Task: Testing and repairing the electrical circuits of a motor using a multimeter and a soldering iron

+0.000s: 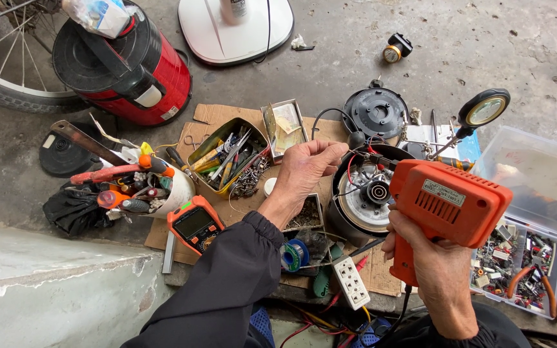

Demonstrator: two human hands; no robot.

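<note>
Right hand (434,265) clamped on orange plastic soldering gun (449,203), tip pointing left toward thin solder wire (356,152) pinched in left hand (307,166), over round opened appliance base (363,196).

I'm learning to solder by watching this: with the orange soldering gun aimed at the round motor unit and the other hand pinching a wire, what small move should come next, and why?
Probably ease the soldering gun tip down onto the joint. The right hand already aims it over the round motor unit, where red wires show, and the left hand pinches a thin wire just above the same spot. Whether the tip already touches is too small to tell.
</note>
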